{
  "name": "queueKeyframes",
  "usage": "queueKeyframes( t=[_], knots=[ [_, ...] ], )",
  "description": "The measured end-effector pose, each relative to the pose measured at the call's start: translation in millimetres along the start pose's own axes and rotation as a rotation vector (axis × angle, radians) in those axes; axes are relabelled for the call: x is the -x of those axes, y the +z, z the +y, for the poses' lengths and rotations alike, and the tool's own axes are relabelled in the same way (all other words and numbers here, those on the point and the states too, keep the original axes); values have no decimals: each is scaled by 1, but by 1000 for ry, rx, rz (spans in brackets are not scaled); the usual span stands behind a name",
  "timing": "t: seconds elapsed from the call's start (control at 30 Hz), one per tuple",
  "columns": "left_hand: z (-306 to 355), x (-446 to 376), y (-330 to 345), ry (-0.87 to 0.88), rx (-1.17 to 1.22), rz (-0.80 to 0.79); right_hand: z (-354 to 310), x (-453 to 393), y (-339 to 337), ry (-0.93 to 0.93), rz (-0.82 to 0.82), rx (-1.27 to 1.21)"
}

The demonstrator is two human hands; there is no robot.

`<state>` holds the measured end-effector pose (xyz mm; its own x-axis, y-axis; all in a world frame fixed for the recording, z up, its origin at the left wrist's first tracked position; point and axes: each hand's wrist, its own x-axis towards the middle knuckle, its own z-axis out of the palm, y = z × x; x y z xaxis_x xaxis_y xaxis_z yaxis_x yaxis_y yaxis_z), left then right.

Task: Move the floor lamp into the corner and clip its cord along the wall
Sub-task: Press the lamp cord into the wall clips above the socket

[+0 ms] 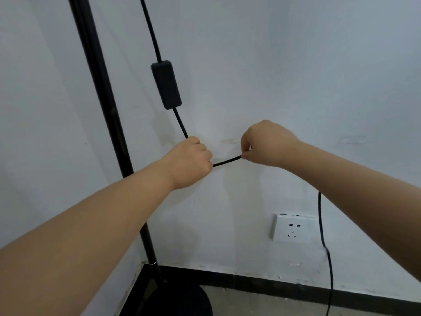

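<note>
The black floor lamp pole (100,87) stands in the corner on its round base (196,302). Its black cord (227,161) hangs down the white wall with an inline switch box (166,84) on it. My left hand (191,163) is closed around the cord just below the switch. My right hand (266,144) pinches the cord a short way to the right, close to the wall. The stretch between my hands runs nearly level. Below my right forearm the cord drops to the floor (328,258). No clip is visible.
A white wall socket (293,228) sits low on the wall, right of the lamp, with nothing plugged in. A dark skirting board (273,285) runs along the wall's foot above the grey floor (262,304).
</note>
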<state>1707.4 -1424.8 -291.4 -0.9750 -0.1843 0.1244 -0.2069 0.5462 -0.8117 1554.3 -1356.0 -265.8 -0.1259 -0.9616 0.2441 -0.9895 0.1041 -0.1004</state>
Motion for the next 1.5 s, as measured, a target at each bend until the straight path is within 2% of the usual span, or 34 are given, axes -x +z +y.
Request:
queueKeyframes(
  t=[0.17,0.27,0.37,0.53,0.8,0.9,0.97,1.1,1.17,1.27,1.33,1.4,1.5],
  knots=[
    [3,-11,5,-46,-15,-14,-2,-5,2,41,133,142],
    [4,-12,6,-102,7,52,3,-2,6,25,150,186],
    [12,-9,3,-180,14,208,13,7,15,25,155,125],
    [23,-8,9,-318,1,274,26,21,43,50,202,-28],
    [36,-20,5,-304,154,154,41,38,95,124,323,-323],
    [42,-22,2,-268,245,69,45,46,109,69,239,-473],
    [46,-28,-4,-254,255,51,54,53,111,38,107,-577],
    [58,-46,-21,-137,231,-14,89,69,100,173,-199,-601],
    [63,-56,-28,-79,227,-51,110,77,88,248,-248,-573],
    [65,-74,-41,-91,244,-36,138,87,55,323,-151,-549],
    [68,-89,-47,-92,355,1,149,94,27,321,-77,-543],
    [68,-105,-45,-167,430,28,154,99,1,308,-11,-543],
    [66,-121,-56,-182,535,66,156,102,-26,275,27,-514]
  ],
)
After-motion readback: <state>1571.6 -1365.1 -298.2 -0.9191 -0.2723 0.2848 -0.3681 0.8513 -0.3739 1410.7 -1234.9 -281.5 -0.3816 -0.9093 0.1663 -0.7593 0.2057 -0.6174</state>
